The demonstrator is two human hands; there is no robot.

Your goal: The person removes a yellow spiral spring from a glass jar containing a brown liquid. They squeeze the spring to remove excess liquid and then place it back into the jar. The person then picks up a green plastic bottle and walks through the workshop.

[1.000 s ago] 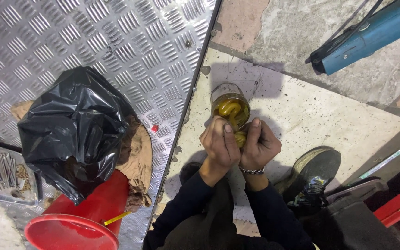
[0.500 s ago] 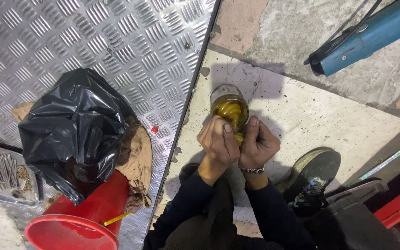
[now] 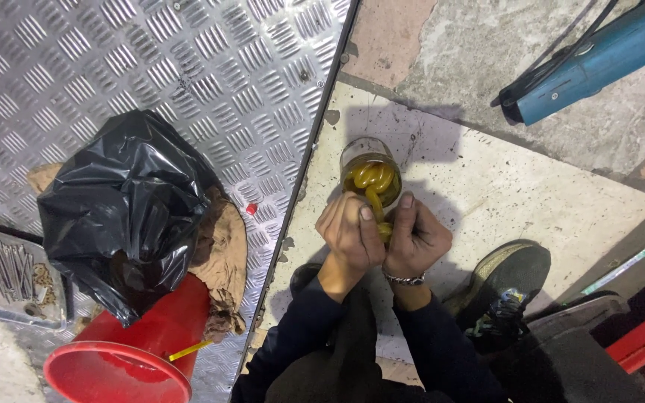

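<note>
Yellow coiled stuff [image 3: 373, 181], looks like a rubbery tube or thick cord, is sitting curled up inside a small clear glass jar [image 3: 367, 160] on the pale concrete floor [image 3: 502, 186], and one end of it runs down out of the jar right into the person's hands. Left hand [image 3: 349, 235] and right hand [image 3: 414, 240] are pressed together just below the jar, both curled closed around that yellow strand, thumbs up along it, fingers wrapped tight so you can't see how much of it is in there. Right wrist has a metal bracelet [image 3: 404, 279]. Off to the left is a checker-plate metal sheet [image 3: 151, 67] with a crumpled black plastic bag [image 3: 125, 209] sitting on some brown paper, partly over a red bucket [image 3: 132, 358]. Small metal tray of nails [image 3: 9, 272] at the far left edge. A blue power tool [image 3: 599, 60] lies top right, well apart from the hands, and a dark shoe [image 3: 509, 291] is just right of the arms.
</note>
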